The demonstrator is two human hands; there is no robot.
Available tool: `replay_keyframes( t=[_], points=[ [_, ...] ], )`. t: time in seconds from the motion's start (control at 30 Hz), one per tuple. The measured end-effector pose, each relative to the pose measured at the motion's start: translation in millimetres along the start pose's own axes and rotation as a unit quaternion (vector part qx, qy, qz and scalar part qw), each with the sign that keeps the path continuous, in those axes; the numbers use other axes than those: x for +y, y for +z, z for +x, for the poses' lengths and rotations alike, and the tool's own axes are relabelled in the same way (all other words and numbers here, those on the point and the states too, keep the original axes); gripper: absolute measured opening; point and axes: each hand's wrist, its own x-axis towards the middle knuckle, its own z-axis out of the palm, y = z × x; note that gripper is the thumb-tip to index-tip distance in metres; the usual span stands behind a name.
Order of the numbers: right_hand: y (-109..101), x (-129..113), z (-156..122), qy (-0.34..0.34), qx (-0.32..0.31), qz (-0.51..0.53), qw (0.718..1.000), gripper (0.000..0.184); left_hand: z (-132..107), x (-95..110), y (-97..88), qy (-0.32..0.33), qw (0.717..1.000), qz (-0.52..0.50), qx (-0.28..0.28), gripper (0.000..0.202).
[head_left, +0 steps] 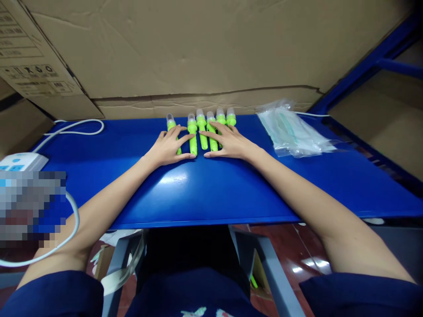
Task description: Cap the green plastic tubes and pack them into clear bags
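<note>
Several bright green pen-shaped parts with clear caps (202,127) lie side by side in a row at the far middle of the blue table (214,189). My left hand (168,147) rests flat on the left end of the row, fingers spread over the green parts. Flat on the right end lies my right hand (229,141), its fingers stretched across the parts there. Neither hand grips anything. The caps point away from me, toward the cardboard.
A clear plastic bag of parts (292,132) lies at the table's right. A white power strip (20,162) with its cable (76,127) sits at the left. Large cardboard boxes (198,53) stand behind the table. A blue shelf frame (373,61) is at the right.
</note>
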Motion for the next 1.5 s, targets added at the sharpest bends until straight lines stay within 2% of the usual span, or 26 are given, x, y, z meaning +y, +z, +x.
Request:
replay_keyframes(
  t=[0.3, 0.37, 0.47, 0.6, 0.7, 0.83, 1.0, 1.17, 1.3, 1.4, 1.5],
  points=[
    [9.2, 6.4, 10.7, -0.046, 0.035, -0.006, 0.998, 0.076, 7.3, 2.7, 0.1, -0.032, 0.999, 0.013, 0.001, 0.073],
    [11.0, 8.8, 12.4, -0.045, 0.039, 0.000, 0.998, 0.078, 8.0, 2.1, 0.8, -0.039, 0.999, 0.013, 0.003, 0.073],
    [10.3, 17.8, 12.7, -0.026, 0.052, 0.022, 0.998, 0.087, 7.4, 0.3, 0.0, -0.048, 0.999, 0.008, 0.005, 0.073],
    [9.0, 35.2, 11.1, 0.042, 0.095, 0.056, 0.993, 0.083, 5.4, -3.5, -3.4, -0.062, 0.998, -0.008, -0.002, 0.076],
    [11.6, 41.3, 11.4, 0.070, 0.069, 0.090, 0.991, 0.082, 4.4, -8.8, -4.3, -0.061, 0.998, -0.022, -0.024, 0.077],
    [16.2, 35.4, 15.1, 0.048, 0.047, 0.108, 0.992, 0.072, 4.6, -17.9, -1.4, -0.041, 0.998, -0.031, -0.034, 0.078],
    [21.3, 27.5, 22.7, 0.030, 0.066, 0.120, 0.990, 0.070, 6.5, -30.9, 6.1, -0.006, 0.999, -0.042, -0.022, 0.081],
    [27.2, 24.3, 28.9, 0.021, 0.092, 0.146, 0.985, 0.083, 8.5, -42.0, 10.8, 0.013, 0.998, -0.063, -0.013, 0.085],
    [22.2, 26.1, 28.7, 0.041, 0.140, 0.190, 0.971, 0.098, 8.1, -44.1, 9.4, 0.011, 0.998, -0.066, -0.023, 0.089],
    [9.5, 37.5, 21.4, 0.083, 0.184, 0.161, 0.966, 0.087, 6.6, -43.2, 7.2, 0.010, 0.998, -0.059, -0.023, 0.091],
    [-7.8, 55.5, 7.4, 0.189, 0.211, 0.079, 0.956, 0.076, 5.2, -41.9, 4.9, 0.007, 0.998, -0.053, -0.018, 0.091]
  ],
)
